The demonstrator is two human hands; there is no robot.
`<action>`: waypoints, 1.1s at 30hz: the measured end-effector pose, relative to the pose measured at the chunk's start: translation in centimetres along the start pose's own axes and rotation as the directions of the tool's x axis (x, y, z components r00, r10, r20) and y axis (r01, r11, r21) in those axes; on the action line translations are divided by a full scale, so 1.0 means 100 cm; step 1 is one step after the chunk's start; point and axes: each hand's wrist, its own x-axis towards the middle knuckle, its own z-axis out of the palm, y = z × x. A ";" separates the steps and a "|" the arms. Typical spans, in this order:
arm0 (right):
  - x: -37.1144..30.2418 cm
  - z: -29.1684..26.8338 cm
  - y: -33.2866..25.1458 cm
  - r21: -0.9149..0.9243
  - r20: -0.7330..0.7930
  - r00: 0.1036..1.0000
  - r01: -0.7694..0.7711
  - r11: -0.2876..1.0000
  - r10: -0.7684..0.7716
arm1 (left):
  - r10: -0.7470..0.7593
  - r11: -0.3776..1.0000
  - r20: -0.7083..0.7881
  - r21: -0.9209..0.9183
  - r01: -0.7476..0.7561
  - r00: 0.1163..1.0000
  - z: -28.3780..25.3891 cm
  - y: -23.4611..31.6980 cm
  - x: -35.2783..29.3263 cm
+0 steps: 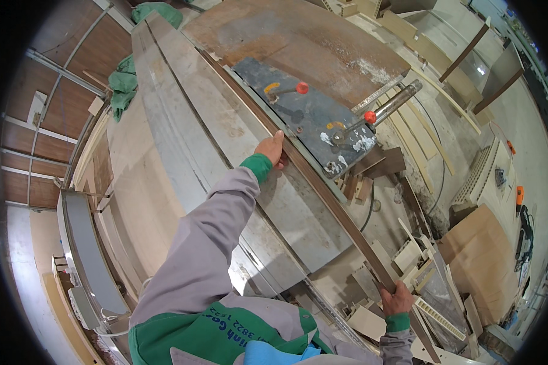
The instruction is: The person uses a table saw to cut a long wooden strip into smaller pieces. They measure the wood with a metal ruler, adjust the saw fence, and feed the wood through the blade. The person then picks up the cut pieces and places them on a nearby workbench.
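A long, narrow brown board strip [323, 187] runs diagonally along the side of a dark grey metal saw fence [298, 108]. My left hand [270, 151] is closed at the strip beside the fence, thumb along its top edge and fingers partly hidden beneath. Nearer my body on the right, my right hand [397, 298] wraps round the same strip, whose near end continues past it. Under the strip lies the grey metal saw table [274, 210], with a long slot down its length. No blade can be made out.
The fence carries levers with red knobs [302, 88] and a metal bar [398, 102]. A rusty brown table surface [286, 42] extends beyond it. Board offcuts [369, 322] are piled at lower right, near a brown cardboard sheet [478, 261]. Green cloth [123, 85] hangs at far left.
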 end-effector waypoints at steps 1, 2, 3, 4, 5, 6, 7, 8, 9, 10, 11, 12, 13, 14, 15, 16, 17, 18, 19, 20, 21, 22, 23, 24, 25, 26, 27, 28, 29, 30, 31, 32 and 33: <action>0.002 0.000 -0.003 -0.003 -0.005 1.000 0.005 1.000 -0.005 | -0.015 1.000 -0.008 -0.001 0.015 1.000 -0.002 0.001 0.002; 0.004 0.000 -0.007 -0.017 0.000 1.000 0.004 1.000 -0.004 | -0.010 1.000 -0.018 -0.012 0.009 1.000 -0.005 0.001 0.004; 0.007 0.000 -0.010 -0.022 -0.011 1.000 0.012 1.000 -0.012 | -0.005 1.000 -0.027 -0.019 0.004 1.000 -0.007 0.002 0.006; 0.009 0.001 -0.014 -0.021 -0.020 1.000 0.024 0.999 -0.025 | 0.001 1.000 -0.049 -0.020 -0.002 0.999 -0.010 0.002 0.008; 0.011 0.001 -0.018 -0.004 -0.011 1.000 0.009 1.000 -0.009 | 0.001 1.000 -0.056 -0.021 -0.003 0.998 -0.012 0.002 0.011; 0.013 0.002 -0.021 0.019 0.000 1.000 0.000 1.000 0.000 | 0.003 1.000 -0.079 -0.015 -0.004 0.997 -0.014 0.002 0.014; 0.016 0.002 -0.025 0.051 -0.005 1.000 -0.002 0.999 0.002 | 0.006 1.000 -0.097 -0.005 -0.006 0.995 -0.016 0.002 0.017; 0.018 0.003 -0.029 0.051 0.007 1.000 -0.007 0.999 0.007 | -0.007 1.000 -0.093 0.004 0.007 0.996 -0.019 0.002 0.021; 0.020 0.004 -0.032 0.061 0.002 1.000 -0.005 0.998 0.005 | -0.019 1.000 -0.084 0.017 0.021 0.996 -0.022 0.003 0.024; 0.022 0.004 -0.036 0.083 -0.009 1.000 0.002 0.997 -0.001 | -0.027 0.999 -0.088 0.036 0.030 0.996 -0.024 0.003 0.028; 0.024 0.004 -0.039 0.071 -0.008 1.000 0.005 0.997 -0.004 | -0.035 0.998 -0.081 0.040 0.038 0.996 -0.027 0.004 0.032; 0.027 0.005 -0.042 0.070 -0.010 1.000 0.012 0.997 -0.012 | -0.040 0.998 -0.086 0.050 0.045 0.995 -0.030 0.005 0.036; 0.028 0.005 -0.045 0.069 -0.010 1.000 0.019 0.997 -0.018 | -0.052 0.996 -0.091 0.065 0.058 0.995 -0.032 0.005 0.039; 0.030 0.004 -0.048 0.070 0.002 1.000 0.016 0.997 -0.016 | -0.046 0.996 -0.108 0.066 0.053 0.993 -0.035 0.005 0.043; 0.031 0.004 -0.050 0.072 0.014 1.000 0.013 0.997 -0.014 | -0.044 0.996 -0.125 0.072 0.053 0.991 -0.037 0.006 0.045; 0.033 0.004 -0.053 0.074 0.025 1.000 0.009 0.997 -0.011 | -0.041 0.995 -0.141 0.079 0.053 0.989 -0.038 0.005 0.048; 0.034 0.003 -0.056 0.097 0.009 1.000 0.021 0.995 -0.022 | -0.043 0.997 -0.144 0.063 0.052 0.989 -0.040 0.005 0.050; 0.035 0.003 -0.058 0.119 -0.007 0.999 0.034 0.992 -0.033 | -0.045 0.998 -0.147 0.047 0.052 0.988 -0.041 0.005 0.052; 0.037 0.003 -0.061 0.150 -0.018 0.999 0.043 0.988 -0.040 | -0.034 0.998 -0.160 0.038 0.041 0.987 -0.043 0.004 0.054; 0.038 0.004 -0.064 0.146 -0.025 0.999 0.047 0.988 -0.044 | -0.049 0.997 -0.160 0.049 0.057 0.986 -0.045 0.004 0.056; 0.040 0.005 -0.066 0.151 -0.027 0.999 0.048 0.987 -0.044 | -0.051 0.996 -0.170 0.067 0.063 0.984 -0.047 0.005 0.059; 0.042 0.006 -0.069 0.148 -0.032 0.999 0.036 0.988 -0.031 | -0.056 0.993 -0.184 0.091 0.073 0.981 -0.049 0.006 0.061; 0.044 0.007 -0.071 0.163 -0.032 0.999 0.043 0.986 -0.038 | -0.063 0.994 -0.182 0.077 0.078 0.981 -0.052 0.009 0.062; 0.045 0.008 -0.074 0.171 -0.033 0.999 0.037 0.985 -0.032 | -0.076 0.993 -0.182 0.071 0.090 0.980 -0.055 0.012 0.063; 0.047 0.009 -0.076 0.200 -0.037 0.999 0.046 0.979 -0.040 | -0.105 0.990 -0.172 0.070 0.119 0.979 -0.056 0.016 0.063; 0.049 0.010 -0.079 0.175 -0.027 1.000 0.017 0.984 -0.013 | -0.100 0.991 -0.184 0.068 0.114 0.978 -0.057 0.019 0.061; 0.051 0.010 -0.081 0.172 -0.020 1.000 0.006 0.985 -0.002 | -0.111 0.989 -0.186 0.071 0.126 0.976 -0.055 0.022 0.057; 0.052 0.010 -0.083 0.183 -0.014 1.000 0.002 0.983 0.000 | -0.112 0.988 -0.208 0.085 0.132 0.972 -0.053 0.024 0.052; 0.054 0.010 -0.085 0.147 -0.020 1.000 0.006 0.989 -0.003 | -0.107 0.989 -0.169 0.084 0.123 0.980 -0.048 0.027 0.046; 0.054 0.009 -0.087 0.128 -0.027 1.000 0.015 0.992 -0.012 | -0.090 0.990 -0.149 0.096 0.105 0.985 -0.039 0.026 0.036; 0.055 0.008 -0.089 0.089 -0.019 1.000 -0.005 0.996 0.007 | -0.083 0.989 -0.134 0.110 0.098 0.988 -0.030 0.024 0.026; 0.056 0.007 -0.090 0.100 -0.031 0.999 0.020 0.995 -0.017 | -0.071 0.982 -0.089 0.167 0.085 0.993 -0.018 0.020 0.016; 0.056 0.007 -0.092 0.092 -0.030 0.999 0.021 0.996 -0.018 | -0.044 0.985 -0.102 0.161 0.060 0.994 -0.010 0.020 0.009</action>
